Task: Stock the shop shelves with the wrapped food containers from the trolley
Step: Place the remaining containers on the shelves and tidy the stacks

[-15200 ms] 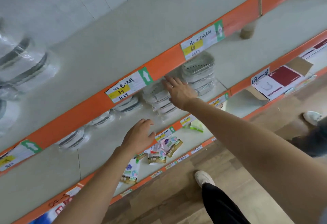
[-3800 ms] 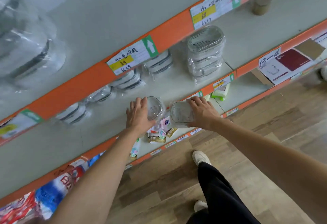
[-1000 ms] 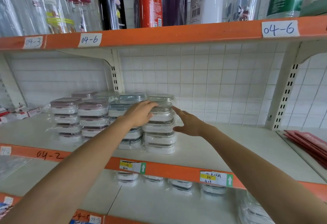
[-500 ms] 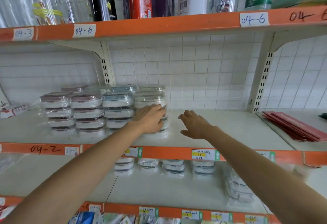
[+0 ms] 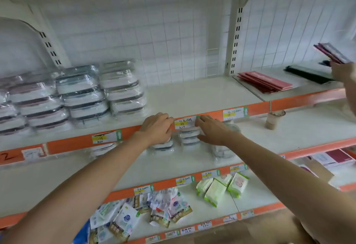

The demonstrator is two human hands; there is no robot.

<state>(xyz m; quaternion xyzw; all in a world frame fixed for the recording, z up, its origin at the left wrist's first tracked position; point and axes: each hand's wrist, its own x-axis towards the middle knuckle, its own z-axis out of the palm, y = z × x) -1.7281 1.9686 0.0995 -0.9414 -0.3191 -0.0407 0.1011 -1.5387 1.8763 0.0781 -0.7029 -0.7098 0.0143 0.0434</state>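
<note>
Wrapped food containers [image 5: 81,97] stand in several stacks at the left of the upper shelf [image 5: 192,95]. More wrapped stacks sit on the shelf below, behind the orange rail [image 5: 212,113]. My left hand [image 5: 157,128] reaches under that rail, fingers curled over the top of a small wrapped container stack [image 5: 162,146]. My right hand [image 5: 212,131] is beside it with fingers spread, touching the neighbouring wrapped stack [image 5: 189,136]. A clear wrapped stack [image 5: 223,148] lies under my right wrist. The trolley is out of view.
Red flat packs [image 5: 265,83] lie on the upper shelf at the right. Another person's hand [image 5: 341,72] holds a dark red pack at the far right. A paper roll [image 5: 272,120] stands on the middle shelf. Green packets [image 5: 217,188] and loose sachets [image 5: 154,209] fill the bottom shelf.
Both hands have left the stacks on the upper shelf and dropped to the stacks on the shelf below. The view has tilted down and shifted right.
</note>
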